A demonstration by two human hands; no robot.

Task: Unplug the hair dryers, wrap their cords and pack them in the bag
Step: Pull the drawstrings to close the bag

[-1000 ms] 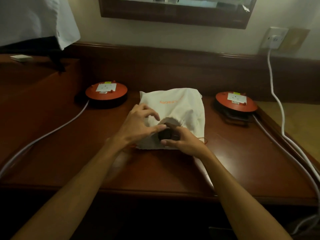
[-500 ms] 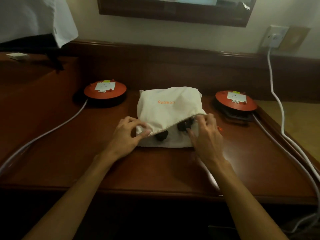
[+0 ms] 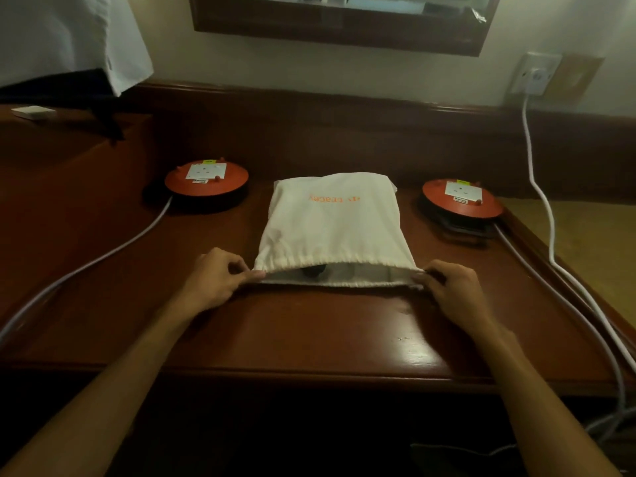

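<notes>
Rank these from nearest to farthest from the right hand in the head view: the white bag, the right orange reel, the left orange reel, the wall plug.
1. white bag, pinched at its corner
2. right orange reel, behind the right hand
3. wall plug, far right wall
4. left orange reel, across the desk

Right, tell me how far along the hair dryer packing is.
Mostly done: no dryer lies loose on the desk, and a dark shape, likely a dryer, shows inside the white bag. In hand: the left hand and right hand pinch the mouth's two corners, stretched wide. Left: close the bag.
</notes>
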